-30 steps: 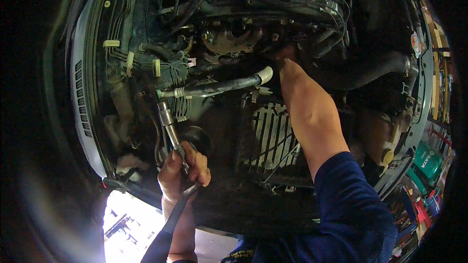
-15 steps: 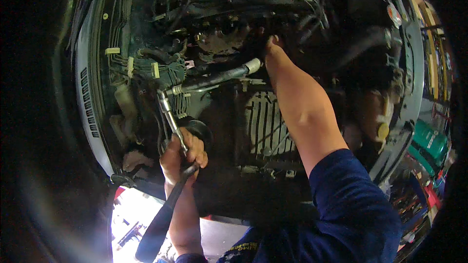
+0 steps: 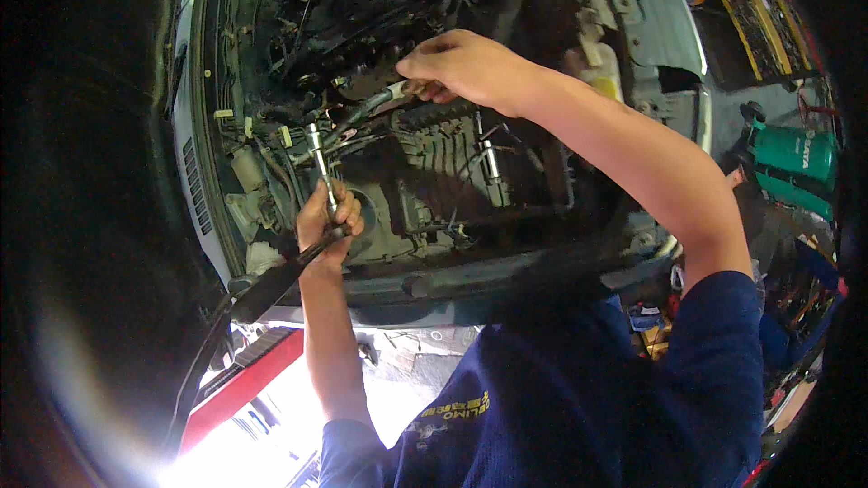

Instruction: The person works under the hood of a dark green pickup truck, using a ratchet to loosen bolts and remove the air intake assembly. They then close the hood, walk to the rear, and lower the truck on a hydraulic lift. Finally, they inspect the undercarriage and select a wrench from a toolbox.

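Note:
My left hand [image 3: 331, 217] is wrapped around a ratchet tool, gripping it where a silver extension with a socket [image 3: 316, 149] rises from the head. The tool's black body [image 3: 280, 285] slants down to the left, and a thin dark line trails from its end. Over the middle of the engine bay is my right hand [image 3: 452, 68], its fingers curled together beside the pale end of a black hose [image 3: 366, 108]. What those fingers hold, if anything, is hidden. A second silver socket piece [image 3: 491, 161] stands among the engine parts, to the right of the ribbed part [image 3: 434, 163].
Wiring and connectors [image 3: 223, 115] run along the left of the bay. The front crossbar [image 3: 416, 286] lies between my body and the engine. A yellow cap [image 3: 604, 88] sits at the right; beyond the fender is a green container [image 3: 796, 158]. Bright light fills the lower left.
My head view has shifted, showing more of the front. My right hand has come out from deep in the bay, up by the hose end. The left hand still grips the ratchet tool.

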Demonstrator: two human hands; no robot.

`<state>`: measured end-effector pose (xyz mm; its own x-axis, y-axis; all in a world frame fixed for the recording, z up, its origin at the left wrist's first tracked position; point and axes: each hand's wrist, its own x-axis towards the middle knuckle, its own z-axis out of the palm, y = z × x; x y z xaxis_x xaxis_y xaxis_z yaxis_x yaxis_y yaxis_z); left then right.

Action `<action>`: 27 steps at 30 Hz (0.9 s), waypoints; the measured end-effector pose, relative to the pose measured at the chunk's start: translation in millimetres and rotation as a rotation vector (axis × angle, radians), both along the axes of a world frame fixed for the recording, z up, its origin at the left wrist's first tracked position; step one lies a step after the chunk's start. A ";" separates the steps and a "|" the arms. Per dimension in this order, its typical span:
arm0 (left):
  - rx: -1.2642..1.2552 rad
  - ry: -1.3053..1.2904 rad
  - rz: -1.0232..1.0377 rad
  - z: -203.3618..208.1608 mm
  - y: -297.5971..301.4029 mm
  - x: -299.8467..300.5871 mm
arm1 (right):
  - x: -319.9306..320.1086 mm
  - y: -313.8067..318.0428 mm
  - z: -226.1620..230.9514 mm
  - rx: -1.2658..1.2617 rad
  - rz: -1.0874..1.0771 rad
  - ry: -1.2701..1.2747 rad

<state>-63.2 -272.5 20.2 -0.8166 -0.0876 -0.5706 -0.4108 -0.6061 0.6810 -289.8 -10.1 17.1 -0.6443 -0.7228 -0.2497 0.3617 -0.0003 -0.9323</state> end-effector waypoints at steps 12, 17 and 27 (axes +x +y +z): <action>0.221 0.323 0.225 68.3 117.4 206.6 | 139.7 191.5 15.0 0.326 -0.013 0.283; 0.334 0.325 0.633 35.0 185.4 333.1 | 169.2 184.8 0.7 0.327 0.093 0.677; 0.817 0.306 1.396 -92.1 305.4 498.5 | 236.8 135.6 -8.6 0.289 0.334 1.185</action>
